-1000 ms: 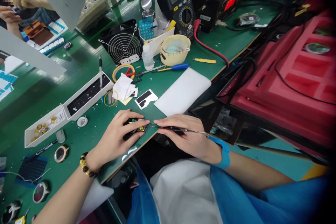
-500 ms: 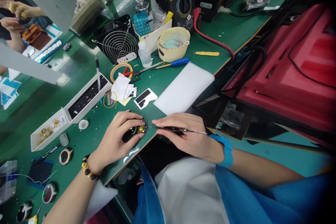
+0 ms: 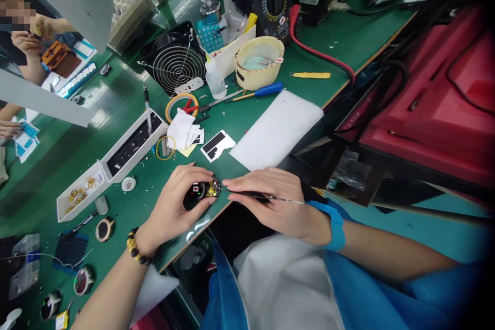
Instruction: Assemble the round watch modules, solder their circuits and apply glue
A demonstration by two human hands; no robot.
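Observation:
Close to the table's front edge, my left hand (image 3: 174,197) curls its fingers and thumb round an opened smartwatch (image 3: 213,188). The watch's dark screen part (image 3: 195,191) lies to the left under the fingers, with small red and green lights on it; gold-coloured parts show inside the case. From the right, my right hand (image 3: 276,201) pinches a pair of slim tweezers (image 3: 284,199), whose tips point left at the inside of the case. Whether the tips touch anything is too small to tell.
Beyond my hands are a white foam sheet (image 3: 278,129), a blue-handled screwdriver (image 3: 268,89), a cream bowl (image 3: 247,80), a fan (image 3: 176,64) and a multimeter (image 3: 274,2). Other watches (image 3: 104,229) and a parts box (image 3: 135,149) lie left. A co-worker's hands (image 3: 29,44) show upper left.
The scene has shifted slightly right in view. The tweezer tips now reach closer into the watch case, and more of the lit screen part shows between my left fingers.

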